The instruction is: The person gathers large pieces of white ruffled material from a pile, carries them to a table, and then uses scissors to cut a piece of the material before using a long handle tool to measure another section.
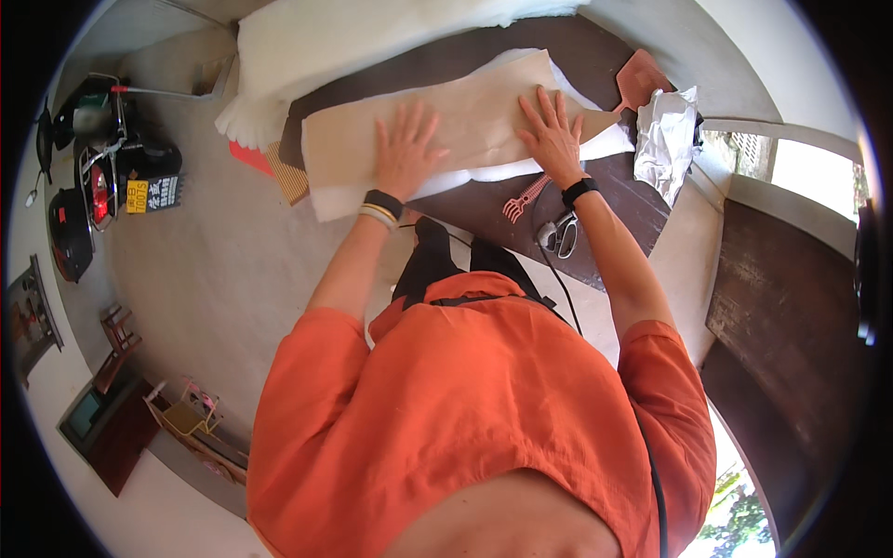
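Downward fisheye view, head height

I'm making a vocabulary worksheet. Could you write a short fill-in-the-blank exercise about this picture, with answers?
1. The left hand and right hand rest on a beige sheet.  The padding under it is coloured ____.
2. The pink claw lies nearer the ____ hand.
3. The motorcycle stands toward the ____ side of the view.

Answers: white; right; left.

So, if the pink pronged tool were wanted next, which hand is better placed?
Probably the right hand: it lies spread on the tan sheet, close to the pink pronged tool. The left hand rests on the sheet too, but farther away.
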Action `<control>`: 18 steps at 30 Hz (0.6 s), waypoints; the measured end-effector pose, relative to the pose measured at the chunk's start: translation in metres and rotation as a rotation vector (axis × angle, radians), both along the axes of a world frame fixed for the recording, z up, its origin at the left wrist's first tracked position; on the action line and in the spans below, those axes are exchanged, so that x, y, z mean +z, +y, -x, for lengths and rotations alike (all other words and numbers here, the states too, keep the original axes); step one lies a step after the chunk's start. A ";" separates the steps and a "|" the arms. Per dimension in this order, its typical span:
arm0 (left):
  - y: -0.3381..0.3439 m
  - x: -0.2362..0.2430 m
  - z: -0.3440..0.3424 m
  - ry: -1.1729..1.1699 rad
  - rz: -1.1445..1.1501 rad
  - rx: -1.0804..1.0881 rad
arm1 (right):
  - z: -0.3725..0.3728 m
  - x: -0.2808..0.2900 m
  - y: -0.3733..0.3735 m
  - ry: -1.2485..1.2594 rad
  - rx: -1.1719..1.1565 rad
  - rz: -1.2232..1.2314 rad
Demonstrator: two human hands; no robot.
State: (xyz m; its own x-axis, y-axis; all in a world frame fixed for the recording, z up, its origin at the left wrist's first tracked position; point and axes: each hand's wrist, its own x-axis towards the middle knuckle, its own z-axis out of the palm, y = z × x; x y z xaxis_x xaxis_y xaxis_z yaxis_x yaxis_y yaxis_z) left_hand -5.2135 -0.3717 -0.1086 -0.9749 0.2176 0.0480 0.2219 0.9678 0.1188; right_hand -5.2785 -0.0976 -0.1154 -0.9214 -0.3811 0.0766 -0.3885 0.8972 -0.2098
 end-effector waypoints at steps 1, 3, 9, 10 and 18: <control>-0.021 -0.002 -0.009 0.016 0.028 0.058 | 0.001 0.000 -0.001 -0.007 0.009 -0.009; -0.054 -0.003 -0.021 0.033 0.053 0.126 | 0.003 -0.002 -0.001 -0.031 0.016 -0.021; -0.094 -0.005 -0.044 -0.114 0.108 0.394 | 0.007 -0.016 -0.001 -0.095 0.014 -0.051; -0.094 -0.009 -0.046 -0.111 0.108 0.407 | 0.007 -0.016 -0.001 -0.092 0.020 -0.046; -0.099 -0.001 -0.046 -0.021 -0.072 0.377 | 0.005 0.003 -0.001 -0.091 -0.011 -0.144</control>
